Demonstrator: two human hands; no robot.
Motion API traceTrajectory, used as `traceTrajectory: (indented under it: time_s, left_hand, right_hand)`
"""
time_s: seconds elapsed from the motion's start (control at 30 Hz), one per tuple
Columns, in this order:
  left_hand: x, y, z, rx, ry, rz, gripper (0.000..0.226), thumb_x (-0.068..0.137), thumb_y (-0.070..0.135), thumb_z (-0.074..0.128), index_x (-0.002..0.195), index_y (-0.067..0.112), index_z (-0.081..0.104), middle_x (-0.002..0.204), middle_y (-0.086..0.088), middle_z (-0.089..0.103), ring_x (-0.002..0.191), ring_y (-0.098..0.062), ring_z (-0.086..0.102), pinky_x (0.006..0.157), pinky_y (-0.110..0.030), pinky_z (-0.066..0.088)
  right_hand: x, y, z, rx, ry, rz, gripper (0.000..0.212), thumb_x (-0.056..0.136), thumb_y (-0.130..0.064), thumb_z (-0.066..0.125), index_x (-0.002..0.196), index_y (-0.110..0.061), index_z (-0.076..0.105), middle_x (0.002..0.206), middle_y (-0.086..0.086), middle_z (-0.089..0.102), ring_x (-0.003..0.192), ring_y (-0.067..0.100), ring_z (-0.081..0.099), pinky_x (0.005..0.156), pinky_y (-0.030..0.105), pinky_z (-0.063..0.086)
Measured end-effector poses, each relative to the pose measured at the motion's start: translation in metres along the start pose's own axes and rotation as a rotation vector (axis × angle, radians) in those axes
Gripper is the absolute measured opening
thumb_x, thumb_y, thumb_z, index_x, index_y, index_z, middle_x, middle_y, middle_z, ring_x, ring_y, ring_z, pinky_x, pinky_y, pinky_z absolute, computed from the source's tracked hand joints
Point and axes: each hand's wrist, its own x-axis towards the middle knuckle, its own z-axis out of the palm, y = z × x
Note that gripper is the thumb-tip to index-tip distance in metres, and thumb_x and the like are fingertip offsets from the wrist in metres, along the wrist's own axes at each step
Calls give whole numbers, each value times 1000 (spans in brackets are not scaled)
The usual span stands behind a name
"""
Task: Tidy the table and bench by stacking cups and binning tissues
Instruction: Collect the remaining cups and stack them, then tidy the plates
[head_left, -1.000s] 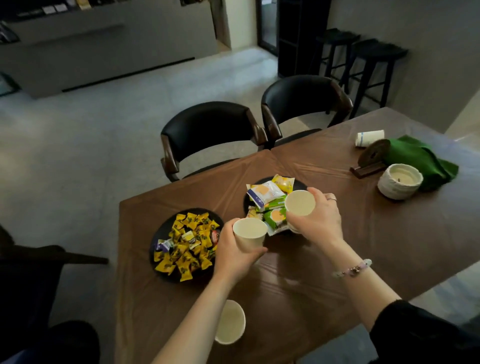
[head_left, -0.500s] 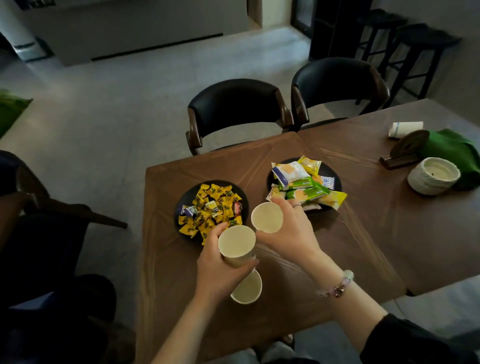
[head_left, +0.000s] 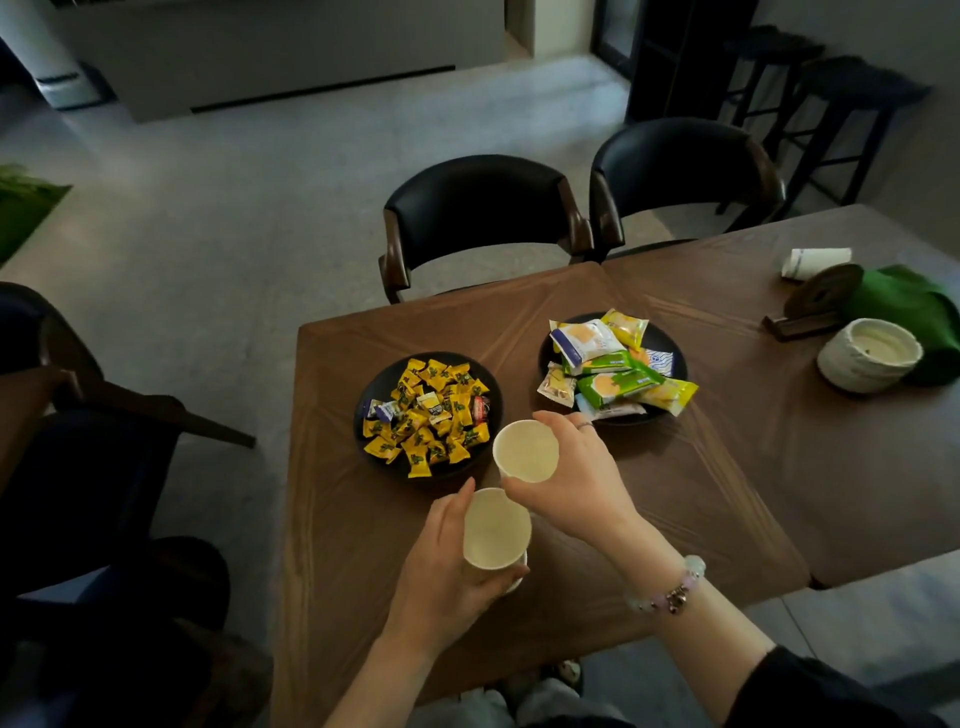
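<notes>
Two grips near the table's (head_left: 727, 493) near edge: my left hand (head_left: 441, 571) clasps the nearer cup (head_left: 496, 530), my right hand (head_left: 576, 483) the farther cup (head_left: 524, 451).

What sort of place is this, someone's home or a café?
Likely a café or office lounge, though a home is possible. A long counter runs along the back, tall bar stools stand by the wall, and the wooden table carries shared plates of wrapped sweets and snack packets.
</notes>
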Motion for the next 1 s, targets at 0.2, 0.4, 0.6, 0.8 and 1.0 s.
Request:
traceTrajectory:
  time_s: [0.2,0.4,0.6,0.8,1.0]
  left_hand:
    - [-9,-15,10,32,4,0,76,62,40,77,128,12,51,117,1,58,106,-15,60,88,-17,45]
    - [-5,-20,24,44,-53,-103,80,67,58,69,134,25,41,131,7,51,122,-12,48,103,-34,42]
    - [7,-16,38,50,-189,-96,94,64,83,48,139,31,27,139,12,38,126,-6,38,105,-24,28]
    - [21,-16,52,53,-234,-56,87,73,78,35,144,29,20,146,11,32,130,-5,32,106,-20,18]
    - [47,-9,67,98,-289,-41,88,76,76,37,146,27,17,149,8,30,135,-9,29,108,-22,18]
  right_hand:
    - [-3,2,6,7,-21,9,82,65,-38,77,136,-22,38,125,-3,38,112,15,48,80,20,35]
    - [-2,5,7,-23,-14,12,85,66,-41,78,137,-22,36,133,0,37,117,16,46,82,21,34]
    - [3,13,1,-59,25,30,83,66,-36,77,137,-23,36,133,1,39,119,19,45,81,22,33]
    - [10,26,-8,-64,43,119,86,66,-39,77,139,-23,34,142,5,34,124,22,43,92,31,40]
    - [18,35,-18,-64,119,157,87,67,-36,76,140,-20,33,141,6,34,128,25,40,97,35,39]
